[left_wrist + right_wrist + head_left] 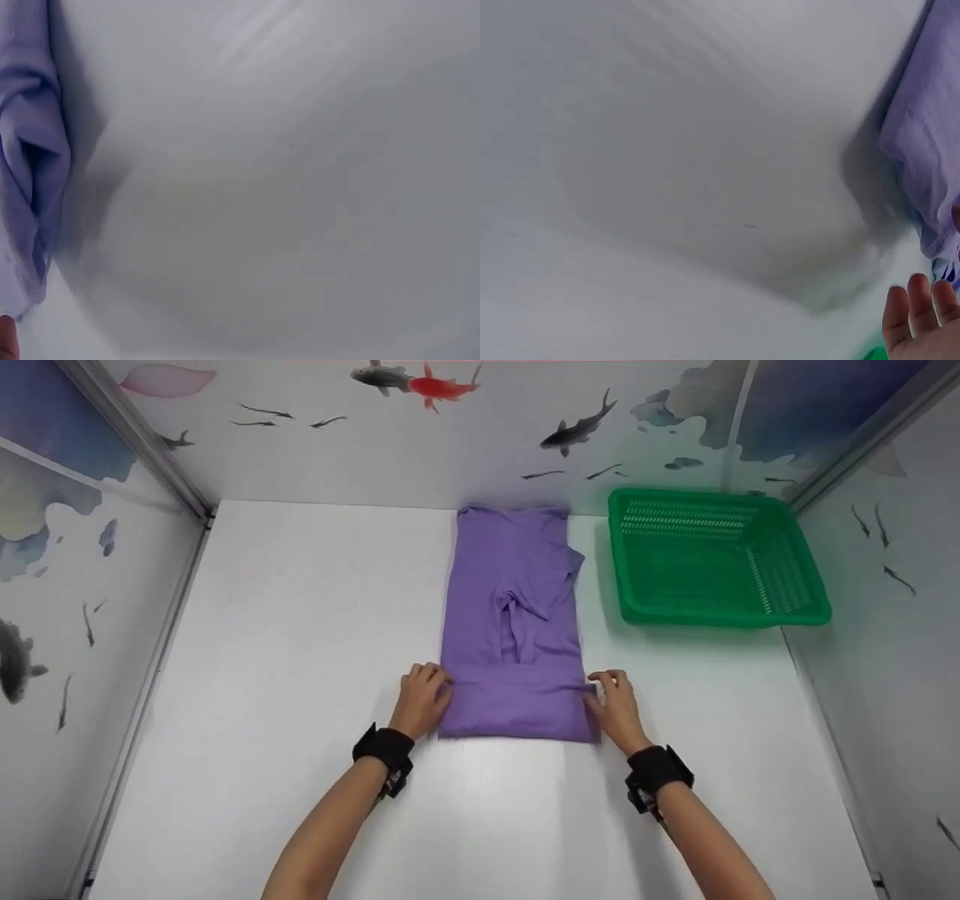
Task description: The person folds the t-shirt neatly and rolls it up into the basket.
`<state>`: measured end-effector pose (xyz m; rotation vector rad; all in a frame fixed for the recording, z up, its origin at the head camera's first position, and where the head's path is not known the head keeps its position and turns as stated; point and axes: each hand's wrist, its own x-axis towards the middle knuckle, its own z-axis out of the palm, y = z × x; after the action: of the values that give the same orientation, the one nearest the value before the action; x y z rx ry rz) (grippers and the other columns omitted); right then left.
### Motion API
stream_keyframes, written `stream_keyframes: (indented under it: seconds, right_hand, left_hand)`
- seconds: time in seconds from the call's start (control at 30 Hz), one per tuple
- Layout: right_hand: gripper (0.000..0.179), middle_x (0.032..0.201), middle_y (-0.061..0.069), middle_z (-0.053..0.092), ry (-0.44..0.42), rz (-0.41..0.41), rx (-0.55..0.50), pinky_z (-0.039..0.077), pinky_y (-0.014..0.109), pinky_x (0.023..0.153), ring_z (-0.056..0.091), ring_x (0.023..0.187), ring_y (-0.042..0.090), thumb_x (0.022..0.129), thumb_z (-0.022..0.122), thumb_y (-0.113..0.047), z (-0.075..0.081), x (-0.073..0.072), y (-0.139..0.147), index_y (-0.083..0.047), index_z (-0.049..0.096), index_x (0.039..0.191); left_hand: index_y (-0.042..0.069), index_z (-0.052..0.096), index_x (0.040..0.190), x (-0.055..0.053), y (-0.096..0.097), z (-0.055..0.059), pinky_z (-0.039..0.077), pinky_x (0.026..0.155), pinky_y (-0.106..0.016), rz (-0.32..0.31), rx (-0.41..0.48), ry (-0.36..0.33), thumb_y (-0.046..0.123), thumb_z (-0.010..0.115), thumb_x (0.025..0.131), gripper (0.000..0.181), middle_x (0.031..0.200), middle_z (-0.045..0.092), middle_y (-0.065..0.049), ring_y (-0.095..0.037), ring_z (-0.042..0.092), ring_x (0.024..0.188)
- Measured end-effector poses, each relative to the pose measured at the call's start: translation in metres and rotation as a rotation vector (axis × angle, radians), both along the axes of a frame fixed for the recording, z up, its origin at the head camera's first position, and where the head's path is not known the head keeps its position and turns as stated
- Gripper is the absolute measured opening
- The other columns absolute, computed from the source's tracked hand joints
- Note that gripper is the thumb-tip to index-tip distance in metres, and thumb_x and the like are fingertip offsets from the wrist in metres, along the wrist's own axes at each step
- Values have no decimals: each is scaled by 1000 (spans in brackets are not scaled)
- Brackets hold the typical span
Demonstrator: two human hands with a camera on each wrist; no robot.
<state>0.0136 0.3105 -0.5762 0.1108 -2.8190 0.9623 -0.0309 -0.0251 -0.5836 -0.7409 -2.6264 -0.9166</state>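
A purple short-sleeved shirt (480, 585) lies folded lengthwise on the white table, with one end turned up into a flat band (517, 712) nearest the person. At the band's left edge rests my left hand (421, 699), its fingertips and thumb against the cloth; whether they pinch it is hidden. My right hand (616, 709) is at the opposite edge, thumb and index apart around a small protruding corner. In the right wrist view its other fingers (921, 307) are loosely extended, off the shirt (930, 127). Only one fingertip (7, 337) shows beside the shirt (34, 135) in the left wrist view.
A green plastic basket (626, 611) stands at the back right, near the shirt's far end. White panels printed with fish (574, 427) enclose the table (300, 607) at the back and both sides. Black straps (660, 769) circle both wrists.
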Motion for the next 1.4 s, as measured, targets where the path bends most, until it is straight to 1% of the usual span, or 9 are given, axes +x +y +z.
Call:
stream_keyframes:
  seconds: [0.1,0.23,0.4,0.57,0.7,0.8,0.93,1.13,1.4]
  right_hand:
    - [25,100,21,53,84,48,105,43,56,74,53,90,42,78,75,4,5,21,19,3,60,98]
    - [31,99,16,57,130,178,258,44,50,67,55,88,36,71,81,1,4,45,38,0,63,96]
    - [37,104,17,59,165,260,359,48,49,72,58,94,34,70,82,2,0,55,52,4,66,103]
    - [34,98,18,63,269,309,392,51,46,76,61,89,34,65,80,11,-6,55,54,8,70,97]
    - [27,94,17,65,329,341,364,52,43,75,62,86,32,65,78,14,-16,52,36,8,70,90]
    - [21,91,16,67,317,336,310,52,42,76,63,85,31,69,75,14,-20,49,19,6,70,88]
    - [18,87,14,67,284,312,245,52,42,74,63,83,30,72,72,13,-20,50,3,4,68,87]
    - [15,85,13,64,253,357,195,51,42,72,62,81,28,77,67,11,-21,54,-19,3,64,90]
    - [16,78,12,62,228,351,180,50,43,67,60,73,27,76,67,13,4,67,8,2,61,86]
  left_hand:
    - [8,69,95,15,15,-5,43,76,-44,-136,-25,33,16,76,84,15,98,61,-8,-27,53,93]
    - [12,70,102,30,26,-14,43,82,-42,-241,-162,46,28,81,79,30,104,63,-4,-23,55,100]
    - [14,68,111,36,32,-28,43,87,-39,-280,-294,59,29,80,80,36,113,63,-1,-20,56,109]
    - [12,70,102,36,35,-33,46,83,-34,-261,-330,168,21,77,82,23,104,65,-2,-18,60,100]
    - [9,72,90,33,18,-25,47,76,-33,-241,-330,199,11,78,78,14,93,66,-4,-19,62,89]
    - [6,73,87,30,0,-17,47,72,-34,-243,-298,165,5,78,76,12,87,68,-6,-21,64,83]
    - [2,73,90,28,-21,-9,48,71,-35,-304,-261,109,2,75,78,12,86,70,-9,-23,66,80]
    - [-1,71,89,37,-53,5,47,68,-35,-339,-249,43,-1,73,77,13,82,71,-10,-23,66,73]
    - [-1,74,92,49,-32,21,49,66,-32,-423,-169,-12,1,72,79,13,83,73,-8,-19,68,74]
